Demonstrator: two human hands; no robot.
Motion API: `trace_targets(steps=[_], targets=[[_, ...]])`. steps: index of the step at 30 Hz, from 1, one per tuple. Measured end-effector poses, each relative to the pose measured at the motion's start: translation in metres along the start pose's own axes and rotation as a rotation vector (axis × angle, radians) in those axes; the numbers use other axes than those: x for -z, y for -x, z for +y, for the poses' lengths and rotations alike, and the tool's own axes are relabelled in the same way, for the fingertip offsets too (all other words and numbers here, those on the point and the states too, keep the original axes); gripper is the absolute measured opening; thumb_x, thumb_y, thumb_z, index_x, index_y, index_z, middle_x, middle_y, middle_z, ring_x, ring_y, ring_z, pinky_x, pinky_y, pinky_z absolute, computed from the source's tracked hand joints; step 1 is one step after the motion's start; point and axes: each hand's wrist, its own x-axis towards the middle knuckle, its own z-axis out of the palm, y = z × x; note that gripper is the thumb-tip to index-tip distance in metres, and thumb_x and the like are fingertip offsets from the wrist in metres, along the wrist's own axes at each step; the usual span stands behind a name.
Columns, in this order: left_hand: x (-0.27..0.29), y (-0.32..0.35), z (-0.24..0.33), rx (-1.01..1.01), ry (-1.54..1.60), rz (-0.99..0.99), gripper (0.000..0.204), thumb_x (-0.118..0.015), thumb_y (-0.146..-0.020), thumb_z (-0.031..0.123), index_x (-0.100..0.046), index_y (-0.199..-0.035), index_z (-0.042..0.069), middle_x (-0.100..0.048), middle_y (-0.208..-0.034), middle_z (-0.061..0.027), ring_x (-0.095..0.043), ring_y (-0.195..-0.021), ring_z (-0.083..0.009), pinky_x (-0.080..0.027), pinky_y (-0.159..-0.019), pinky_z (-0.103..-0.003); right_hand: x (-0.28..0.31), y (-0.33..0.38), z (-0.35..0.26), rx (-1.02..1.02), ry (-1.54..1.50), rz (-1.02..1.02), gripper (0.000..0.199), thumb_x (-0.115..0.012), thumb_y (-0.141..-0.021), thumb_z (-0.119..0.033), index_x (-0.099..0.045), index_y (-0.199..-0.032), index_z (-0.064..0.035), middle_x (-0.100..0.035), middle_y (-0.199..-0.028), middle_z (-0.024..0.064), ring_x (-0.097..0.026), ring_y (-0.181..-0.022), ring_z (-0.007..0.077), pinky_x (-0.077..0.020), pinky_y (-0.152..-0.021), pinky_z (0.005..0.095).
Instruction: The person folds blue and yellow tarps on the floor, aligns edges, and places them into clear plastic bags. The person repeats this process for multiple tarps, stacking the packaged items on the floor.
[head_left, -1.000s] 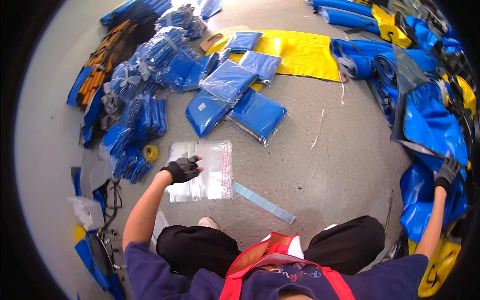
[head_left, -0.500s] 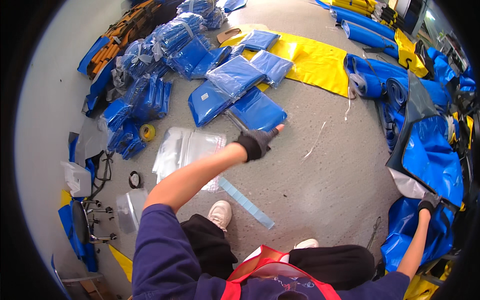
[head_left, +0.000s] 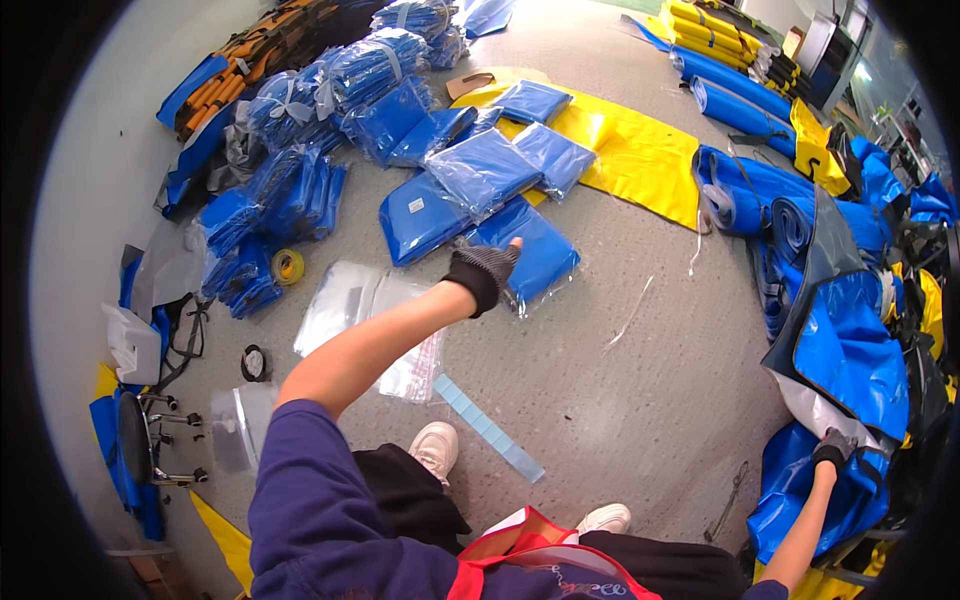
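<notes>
My left hand (head_left: 484,274), in a grey-and-black half-finger glove, reaches forward over the near left part of a blue folded sheet in a clear bag (head_left: 530,250). Its thumb stands out from the other fingers, which are partly hidden; it appears open, and I cannot tell whether it touches the bag. Far out on the right, my right hand (head_left: 833,447), gloved alike, is closed at the pale fold of a large blue tarpaulin (head_left: 850,335). Several more bagged blue packs (head_left: 480,165) lie beyond the left hand, partly on a yellow sheet (head_left: 640,165).
Clear plastic bags (head_left: 335,310) and a light-blue strip (head_left: 490,430) lie on the grey floor. Yellow tape (head_left: 287,266) and a black roll (head_left: 256,362) sit at left. Bundled blue packs (head_left: 375,70) are piled beyond. Rolled blue tarpaulins (head_left: 740,105) line the right; a wheeled stool (head_left: 140,440) stands left.
My left hand has drawn back to the left across the near blue pack, and its fingers have turned upward. My right hand stays at the tarpaulin. The whole view has shifted slightly.
</notes>
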Motion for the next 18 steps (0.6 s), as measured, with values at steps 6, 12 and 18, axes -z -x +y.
trace_targets(steps=[6,12,18], targets=[[-0.039,-0.007,-0.180,-0.048,-0.493,-0.201,0.061,-0.040,-0.091,0.040,-0.032,-0.141,0.006,-0.045,-0.134,-0.0218,-0.044,-0.124,-0.0338,-0.034,-0.101,-0.042,0.011,0.014,-0.038,0.065,-0.051,0.055,0.020,-0.051,-0.084,-0.020,-0.067,-0.096,-0.0167,-0.067,-0.100,0.0081,-0.060,-0.103,0.0265,-0.0225,-0.108,0.0462],[0.071,-0.040,-0.070,0.021,-0.147,-0.026,0.080,-0.059,-0.080,0.025,-0.018,-0.147,0.014,-0.056,-0.117,-0.0276,-0.060,-0.101,-0.0381,-0.046,-0.087,-0.045,0.007,0.019,-0.013,-0.016,0.046,-0.085,0.023,-0.048,-0.088,-0.022,-0.067,-0.101,-0.0180,-0.067,-0.103,0.0064,-0.059,-0.104,0.0239,-0.0205,-0.110,0.0459],[0.090,-0.049,0.008,-0.209,0.190,0.182,0.074,-0.058,-0.081,0.020,-0.024,-0.146,0.021,-0.064,-0.097,-0.0252,-0.063,-0.087,-0.0411,-0.049,-0.079,-0.045,0.008,0.024,-0.009,-0.068,0.044,-0.064,0.023,-0.048,-0.088,-0.022,-0.066,-0.103,-0.0210,-0.066,-0.106,0.0051,-0.058,-0.108,0.0236,-0.0182,-0.111,0.0465]])
